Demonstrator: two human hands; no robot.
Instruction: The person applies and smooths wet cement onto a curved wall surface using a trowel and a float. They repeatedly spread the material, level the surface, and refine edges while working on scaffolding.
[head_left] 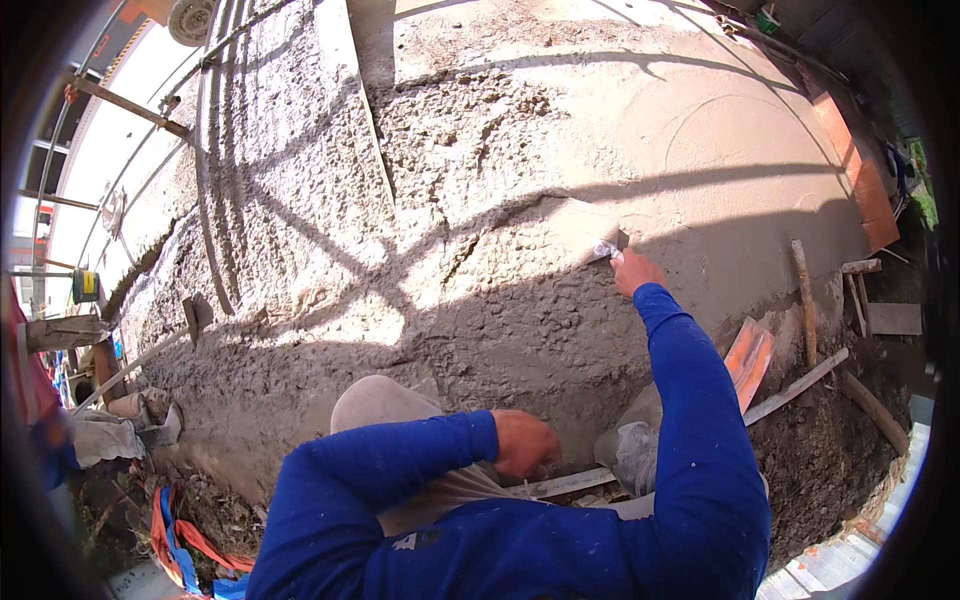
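Note:
My right hand (636, 270) grips the handle of a mortar-coated trowel (586, 228), its blade lying against the cement surface (740, 220) where rough, lumpy mortar meets a smoother coat on the right. My left hand (525, 443) is low near my knees, over the shaded lower edge of the mortar, with fingers curled; what they hold, if anything, is hidden. Below my right arm rests an orange board or float (755, 365) beside a crumpled clear plastic bag (636, 450).
Wooden stakes (800, 280), loose planks (800, 385) and orange boards (850, 170) line the right edge, with dug soil below. At the left stand metal bars, timber posts (60, 332) and cloth. Red and blue straps (180, 535) lie lower left, a wheel (190, 20) sits at the top.

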